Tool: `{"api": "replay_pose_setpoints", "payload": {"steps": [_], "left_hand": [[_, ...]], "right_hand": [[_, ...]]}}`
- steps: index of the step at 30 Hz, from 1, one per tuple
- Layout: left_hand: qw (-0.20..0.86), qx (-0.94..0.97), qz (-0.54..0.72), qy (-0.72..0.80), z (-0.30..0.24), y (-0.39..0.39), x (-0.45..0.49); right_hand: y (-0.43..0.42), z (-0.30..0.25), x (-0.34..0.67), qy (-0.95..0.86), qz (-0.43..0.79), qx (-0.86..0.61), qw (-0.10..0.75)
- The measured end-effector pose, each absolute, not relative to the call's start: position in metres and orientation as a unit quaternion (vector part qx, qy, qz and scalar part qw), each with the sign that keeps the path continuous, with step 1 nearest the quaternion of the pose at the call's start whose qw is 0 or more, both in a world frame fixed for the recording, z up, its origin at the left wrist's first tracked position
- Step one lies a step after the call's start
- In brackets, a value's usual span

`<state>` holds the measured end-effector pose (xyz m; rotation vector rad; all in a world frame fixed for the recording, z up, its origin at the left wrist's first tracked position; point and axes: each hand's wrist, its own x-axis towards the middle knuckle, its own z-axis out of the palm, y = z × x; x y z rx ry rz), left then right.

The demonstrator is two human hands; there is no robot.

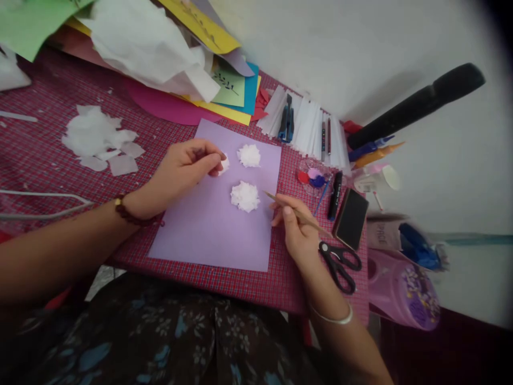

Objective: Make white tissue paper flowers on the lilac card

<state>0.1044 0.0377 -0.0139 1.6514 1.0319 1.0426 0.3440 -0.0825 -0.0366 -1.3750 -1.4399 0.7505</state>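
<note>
A purple sheet of paper [208, 230] lies on the checked tablecloth in front of me. Two ruffled white paper flowers sit on it, one farther off [249, 155] and one nearer [245, 196]. My left hand [192, 163] is over the sheet's left part, thumb and fingers pinched together. A third white ruffled piece [225, 164] shows just past those fingertips; whether they grip it is unclear. Held like a pen in my right hand [298, 227] is a thin wooden stick [310, 219], its pointed tip just right of the nearer flower.
Cut white paper pieces [96, 133] are piled at left. Coloured sheets and crumpled white paper [144, 48] lie at the back. A box cutter [286, 120], paint palette [315, 176], black marker [335, 195], phone [351, 218] and scissors [340, 262] line the right side.
</note>
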Motion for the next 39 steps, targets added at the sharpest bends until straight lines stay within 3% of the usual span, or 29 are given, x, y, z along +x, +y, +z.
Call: {"api": "replay_pose_setpoints", "payload": {"steps": [5, 10, 12, 16, 18, 29, 39], "left_hand": [[0.558, 0.668, 0.306, 0.386, -0.027, 0.034, 0.110], [0.656, 0.653, 0.222, 0.306, -0.034, 0.025, 0.113], [0.609, 0.686, 0.236, 0.320, -0.034, 0.026, 0.112], [0.298, 0.820, 0.360, 0.331, -0.029, 0.038, 0.108], [0.214, 0.845, 0.382, 0.306, -0.025, 0.047, 0.104], [0.212, 0.929, 0.179, 0.244, -0.031, 0.044, 0.110], [0.320, 0.910, 0.144, 0.221, -0.028, 0.049, 0.105]], "right_hand": [[-0.086, -0.035, 0.344, -0.630, 0.293, -0.587, 0.417], [-0.087, -0.035, 0.334, -0.589, 0.394, -0.586, 0.392], [-0.086, -0.034, 0.332, -0.578, 0.431, -0.570, 0.394], [-0.087, -0.032, 0.335, -0.558, 0.377, -0.577, 0.462], [-0.086, -0.032, 0.337, -0.550, 0.345, -0.589, 0.481], [-0.079, -0.019, 0.352, -0.653, 0.420, -0.495, 0.390], [-0.069, -0.012, 0.356, -0.646, 0.451, -0.502, 0.355]]}}
